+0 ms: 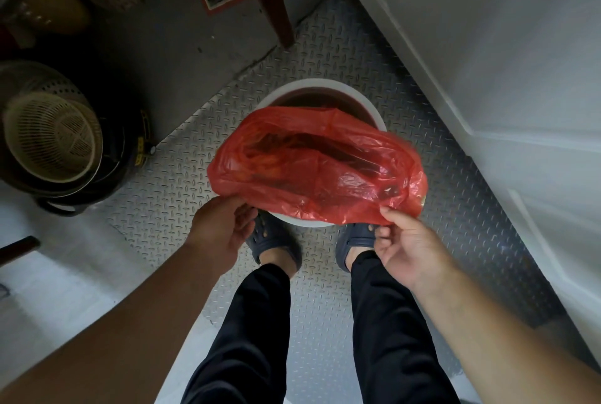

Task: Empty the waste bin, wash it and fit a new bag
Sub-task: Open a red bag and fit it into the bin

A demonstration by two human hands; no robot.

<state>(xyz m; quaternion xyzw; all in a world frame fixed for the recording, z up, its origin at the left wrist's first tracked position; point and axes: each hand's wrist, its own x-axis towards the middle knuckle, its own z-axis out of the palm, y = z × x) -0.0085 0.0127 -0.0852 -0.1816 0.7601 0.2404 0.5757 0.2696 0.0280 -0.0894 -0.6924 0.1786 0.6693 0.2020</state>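
Note:
A round waste bin with a white rim (325, 84) stands on the metal floor just ahead of my feet. Over its near half I hold a thin red plastic bag (318, 162), spread wide and puffed up. My left hand (221, 228) pinches the bag's near left edge. My right hand (406, 241) pinches the near right edge between thumb and fingers. The bag hides most of the bin's inside; only a dark far part of it shows.
A white door (487, 62) runs along the right. A dark wooden leg (276, 6) stands behind the bin. At the left, a cream plastic basket (52, 140) sits in stacked dark pots. Checker-plate flooring (175, 182) lies underfoot.

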